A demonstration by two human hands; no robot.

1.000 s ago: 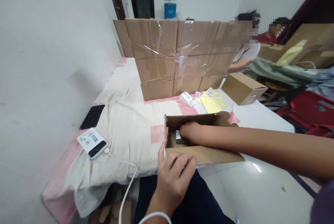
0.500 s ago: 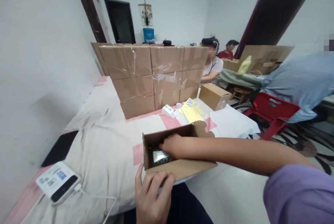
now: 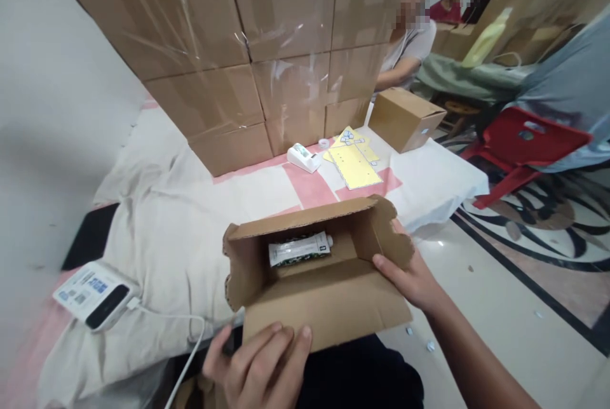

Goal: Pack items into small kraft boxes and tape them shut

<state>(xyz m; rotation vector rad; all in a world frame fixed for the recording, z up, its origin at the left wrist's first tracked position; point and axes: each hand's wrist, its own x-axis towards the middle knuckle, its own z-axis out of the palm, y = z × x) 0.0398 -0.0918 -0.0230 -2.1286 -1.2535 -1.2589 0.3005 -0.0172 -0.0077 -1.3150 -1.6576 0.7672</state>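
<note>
An open cardboard box point(image 3: 328, 307) is tilted toward me at the table's front edge, its front flap folded down. Inside lies a white squeeze tube point(image 3: 300, 249) with a small cap at its right end and dark green patterning along its edges. My right hand point(image 3: 412, 275) grips the box's right side wall, thumb inside and fingers behind it. At the flap's lower left edge, the fingertips of my left hand point(image 3: 262, 364) rest on the cardboard, with the thumb spread away to the left.
Taped cardboard boxes point(image 3: 286, 34) form a wall at the back. Before them are a white tape dispenser point(image 3: 304, 158), yellow sheets point(image 3: 355, 164) and a closed carton point(image 3: 405, 118). A white device point(image 3: 95, 295) with a cable lies left. People sit beyond; a red chair point(image 3: 534, 142) stands right.
My right hand has come out of the box and now grips its right wall. The box has tilted toward me, showing the tube. My view has dipped downward.
</note>
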